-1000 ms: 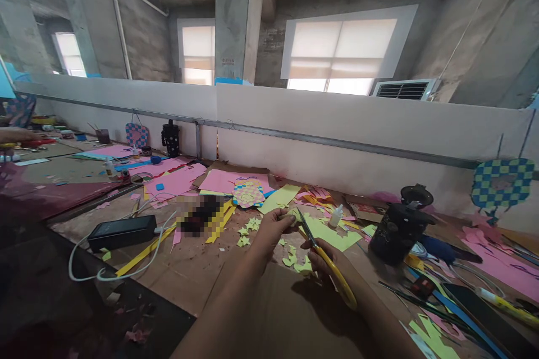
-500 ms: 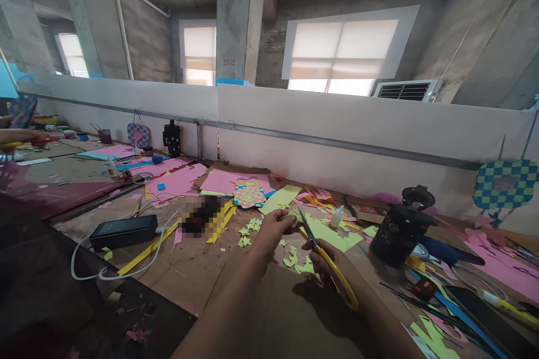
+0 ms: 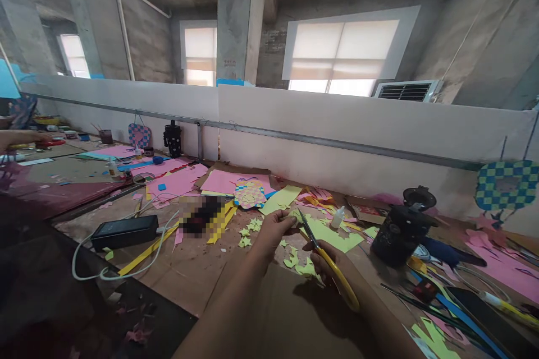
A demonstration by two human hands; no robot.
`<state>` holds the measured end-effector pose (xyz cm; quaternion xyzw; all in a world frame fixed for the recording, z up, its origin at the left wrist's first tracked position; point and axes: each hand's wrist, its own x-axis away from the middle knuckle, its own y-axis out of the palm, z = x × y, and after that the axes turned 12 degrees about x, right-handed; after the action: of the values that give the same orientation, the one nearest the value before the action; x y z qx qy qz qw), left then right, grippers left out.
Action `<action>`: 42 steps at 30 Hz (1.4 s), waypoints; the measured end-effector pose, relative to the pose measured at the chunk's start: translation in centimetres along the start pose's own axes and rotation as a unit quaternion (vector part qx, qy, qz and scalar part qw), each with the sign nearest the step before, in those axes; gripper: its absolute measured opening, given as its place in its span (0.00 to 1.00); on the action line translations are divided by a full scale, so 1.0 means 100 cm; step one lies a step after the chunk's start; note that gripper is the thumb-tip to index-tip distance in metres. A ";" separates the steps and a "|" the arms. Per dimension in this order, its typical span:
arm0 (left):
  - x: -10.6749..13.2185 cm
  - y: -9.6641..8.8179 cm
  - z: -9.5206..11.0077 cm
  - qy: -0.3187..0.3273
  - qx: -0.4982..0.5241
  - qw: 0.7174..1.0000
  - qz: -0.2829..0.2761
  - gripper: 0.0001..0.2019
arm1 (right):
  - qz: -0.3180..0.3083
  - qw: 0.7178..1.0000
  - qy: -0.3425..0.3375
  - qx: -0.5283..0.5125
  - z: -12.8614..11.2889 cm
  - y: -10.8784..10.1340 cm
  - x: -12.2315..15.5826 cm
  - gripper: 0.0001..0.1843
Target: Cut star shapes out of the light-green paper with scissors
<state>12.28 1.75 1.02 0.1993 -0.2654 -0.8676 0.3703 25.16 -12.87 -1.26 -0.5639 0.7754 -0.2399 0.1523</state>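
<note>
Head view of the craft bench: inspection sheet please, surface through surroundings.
Surface: brown cardboard covers the bench, strewn with paper scraps.
Job's things: yellow-handled scissors; yellow-green paper scrap.
Clutter: pink paper sheets, glue bottle, black flask.
Hands: left hand, fingers pinch the scrap; right hand grips the scissors.
Cables: white cable by a black power adapter.
Surroundings: concrete pillar, blinded window, co-worker's hand at far left.
</note>
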 end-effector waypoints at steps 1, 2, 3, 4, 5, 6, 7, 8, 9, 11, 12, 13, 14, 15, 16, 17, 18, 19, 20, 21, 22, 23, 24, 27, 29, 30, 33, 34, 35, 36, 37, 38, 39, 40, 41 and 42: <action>0.000 0.000 -0.001 -0.001 -0.001 1.000 0.001 0.20 | -0.001 1.000 -0.005 -0.001 -0.002 0.000 0.001 0.13; -0.001 -0.001 -0.001 -0.001 -0.002 1.000 0.002 0.21 | -0.001 1.000 -0.010 -0.001 -0.004 0.000 0.001 0.14; -0.001 -0.001 -0.001 -0.002 -0.003 1.000 0.003 0.21 | 0.000 1.000 -0.014 -0.002 -0.006 0.000 0.002 0.15; -0.001 -0.001 -0.002 -0.002 -0.004 1.000 0.003 0.21 | 0.001 1.000 -0.019 -0.004 -0.009 0.000 0.003 0.16; -0.001 -0.001 -0.002 -0.002 -0.005 1.000 0.003 0.21 | 0.003 1.000 -0.022 -0.006 -0.011 0.000 0.003 0.18; -0.001 -0.001 -0.002 -0.001 -0.006 1.000 0.002 0.21 | 0.005 1.000 -0.024 -0.008 -0.013 0.000 0.004 0.20; -0.001 -0.001 -0.002 -0.001 -0.007 1.000 0.002 0.21 | 0.007 1.000 -0.026 -0.010 -0.015 0.000 0.005 0.22; -0.001 -0.001 -0.002 -0.001 -0.007 1.000 0.001 0.21 | 0.008 1.000 -0.027 -0.012 -0.016 0.000 0.006 0.24; 0.000 -0.001 -0.002 -0.001 -0.008 1.000 0.001 0.21 | 0.009 0.999 -0.027 -0.015 -0.018 0.000 0.007 0.25; 0.000 -0.001 -0.001 0.000 -0.008 1.000 0.000 0.21 | 0.011 0.999 -0.028 -0.017 -0.021 0.000 0.009 0.26; 0.000 -0.001 -0.001 0.000 -0.008 1.000 0.000 0.21 | 0.011 0.999 -0.030 -0.018 -0.023 0.001 0.010 0.26; 0.000 -0.001 0.000 -0.001 -0.008 1.000 -0.001 0.21 | 0.012 0.999 -0.031 -0.019 -0.025 0.001 0.010 0.26; 0.001 -0.001 0.000 -0.002 -0.008 1.000 -0.002 0.21 | 0.012 0.999 -0.033 -0.019 -0.026 0.001 0.011 0.26; 0.001 -0.001 0.000 -0.003 -0.008 1.000 -0.002 0.21 | 0.014 0.999 -0.036 -0.020 -0.027 0.001 0.011 0.26; 0.001 0.000 0.001 -0.003 -0.008 1.000 -0.003 0.21 | 0.016 0.999 -0.038 -0.021 -0.028 0.001 0.011 0.27; 0.001 0.000 0.001 -0.003 -0.007 1.000 -0.004 0.21 | 0.017 0.999 -0.040 -0.023 -0.029 0.001 0.011 0.27; 0.001 0.000 0.001 -0.003 -0.006 1.000 -0.005 0.21 | 0.018 0.999 -0.040 -0.024 -0.029 0.001 0.011 0.26; 0.001 0.001 0.001 -0.003 -0.005 1.000 -0.005 0.21 | 0.017 0.999 -0.039 -0.026 -0.028 0.001 0.010 0.26; 0.002 0.001 0.002 -0.003 -0.004 1.000 -0.006 0.21 | 0.016 0.999 -0.037 -0.027 -0.027 0.001 0.010 0.26; 0.002 0.001 0.002 -0.003 -0.004 1.000 -0.007 0.21 | 0.014 0.999 -0.035 -0.029 -0.026 0.001 0.009 0.25; 0.003 0.002 0.002 -0.003 -0.004 1.000 -0.008 0.20 | 0.012 0.999 -0.034 -0.031 -0.025 0.001 0.008 0.25; 0.003 0.002 0.003 -0.002 -0.004 1.000 -0.008 0.20 | 0.013 0.999 -0.033 -0.033 -0.024 0.001 0.008 0.25; 0.004 0.002 0.003 -0.002 -0.004 1.000 -0.009 0.20 | 0.014 0.999 -0.033 -0.035 -0.023 0.001 0.008 0.25; 0.005 0.003 0.004 -0.003 -0.005 1.000 -0.010 0.20 | 0.021 0.999 -0.031 -0.038 -0.022 0.000 0.008 0.24; 0.005 0.003 0.004 -0.005 -0.006 1.000 -0.010 0.20 | 0.028 0.999 -0.029 -0.037 -0.022 0.000 0.007 0.24; 0.005 0.003 0.004 -0.007 -0.007 1.000 -0.009 0.20 | 0.029 0.999 -0.029 -0.036 -0.022 0.000 0.007 0.24; 0.005 0.004 0.004 -0.013 -0.011 1.000 -0.008 0.21 | 0.032 0.999 -0.026 -0.035 -0.021 0.001 0.006 0.25; 0.005 0.003 0.004 -0.016 -0.013 1.000 -0.009 0.20 | 0.031 0.999 -0.024 -0.035 -0.021 0.001 0.006 0.25; 0.005 0.003 0.004 -0.019 -0.016 1.000 -0.010 0.20 | 0.031 0.999 -0.023 -0.036 -0.021 0.002 0.006 0.25; 0.005 0.003 0.004 -0.021 -0.018 1.000 -0.012 0.20 | 0.031 0.999 -0.023 -0.036 -0.020 0.002 0.006 0.25; 0.005 0.003 0.004 -0.023 -0.020 0.999 -0.014 0.19 | 0.032 0.999 -0.024 -0.036 -0.020 0.002 0.005 0.25; 0.005 0.003 0.004 -0.025 -0.022 0.999 -0.016 0.19 | 0.031 0.999 -0.025 -0.036 -0.020 0.002 0.005 0.25; 0.005 0.003 0.004 -0.026 -0.023 0.999 -0.017 0.19 | 0.031 0.999 -0.026 -0.036 -0.020 0.002 0.006 0.25; 0.005 0.003 0.004 -0.027 -0.024 0.999 -0.019 0.19 | 0.031 0.999 -0.026 -0.035 -0.021 0.002 0.006 0.25; 0.005 0.003 0.004 -0.029 -0.025 0.999 -0.019 0.19 | 0.031 0.999 -0.026 -0.035 -0.021 0.002 0.006 0.25; 0.005 0.003 0.004 -0.030 -0.025 0.999 -0.020 0.19 | 0.031 0.999 -0.026 -0.034 -0.021 0.001 0.006 0.25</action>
<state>11.84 1.31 1.46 0.1692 -0.2505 -0.8868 0.3496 23.78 -12.95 0.48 -0.5504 0.7960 -0.1943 0.1603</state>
